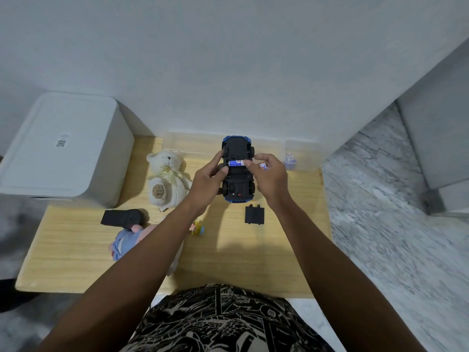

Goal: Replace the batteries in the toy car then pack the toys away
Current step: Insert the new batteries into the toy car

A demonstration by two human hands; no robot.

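A blue toy car (238, 171) is held upside down above the wooden table (76, 262), its black underside facing up. My left hand (208, 181) grips the car's left side. A blue and white battery (236, 163) lies across the open battery bay. My right hand (269, 176) pinches the battery's right end with thumb and forefinger, and a second battery (263, 165) shows within that hand's fingers. The black battery cover (254, 215) lies on the table below the car.
A white teddy bear (166, 181), a black remote control (121, 218), a blue and pink plush (127, 240) and a small yellow toy (197, 228) lie on the left half. A clear plastic box (187, 142) and a small clear container (300, 156) stand by the wall. A white bin (63, 148) is at far left.
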